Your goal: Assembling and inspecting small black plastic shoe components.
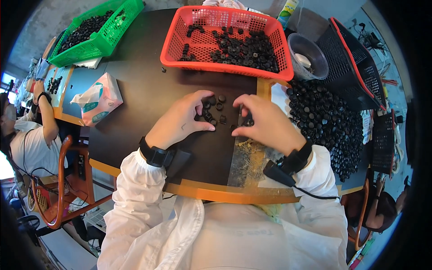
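So the whole thing here comes down to where the little cluster of small black caps (219, 106) sits; it's on the dark table (198, 162), right in the gap between the two hands, and way closer to the left hand (184, 117) than to the right hand (267, 119); the left one is loosely cupped, thumb and fingertips well apart, curving around the outer side of the cluster with nothing clamped between them; from that grip, the caps lie off to the person's right, just past the thumb and fingertips; they're short round things, so there's no real long axis to line up with; the loose cap (222, 119) at the right edge of the bunch is also nearer the left thumb; over on the other side, the right hand is curled inward, facing the left, with a few dark pieces (247, 122) tucked in by its fingers and thumb; can't honestly tell whether those are gripped or just lying underneath, since the fingers cover most of that spot.
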